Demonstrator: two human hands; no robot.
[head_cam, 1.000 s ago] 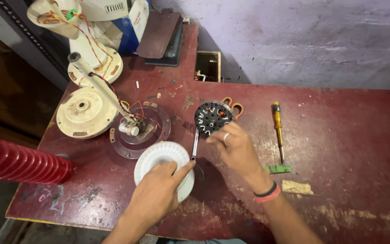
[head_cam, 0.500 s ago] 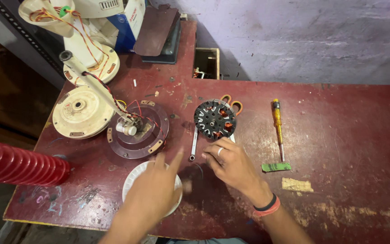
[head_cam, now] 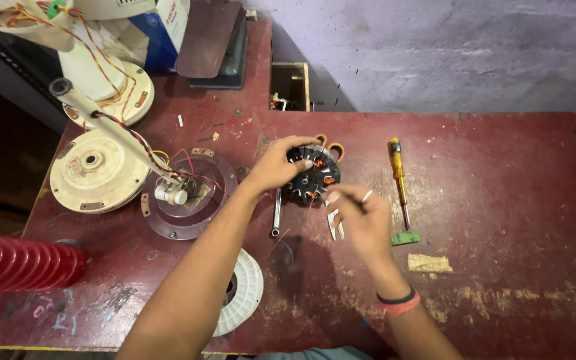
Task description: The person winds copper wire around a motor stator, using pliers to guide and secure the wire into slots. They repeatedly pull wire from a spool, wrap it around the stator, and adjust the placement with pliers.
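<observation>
Red ribbed plastic tubing (head_cam: 18, 262) lies at the left edge of the worn maroon table (head_cam: 501, 200), beside a cream round fan housing (head_cam: 91, 171) and a white plastic spool (head_cam: 243, 291). Mid-table, the left hand (head_cam: 277, 165) grasps the black round motor stator with copper windings (head_cam: 313, 176); the right hand (head_cam: 357, 215) touches its near edge with loosely curled fingers. Farther right lies a yellow-handled screwdriver (head_cam: 398, 175).

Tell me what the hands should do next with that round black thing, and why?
Probably lift it a little. The left hand already grips the round black motor core from above, and the right hand has its fingers at the core's lower edge, so both look set to raise it.
</observation>
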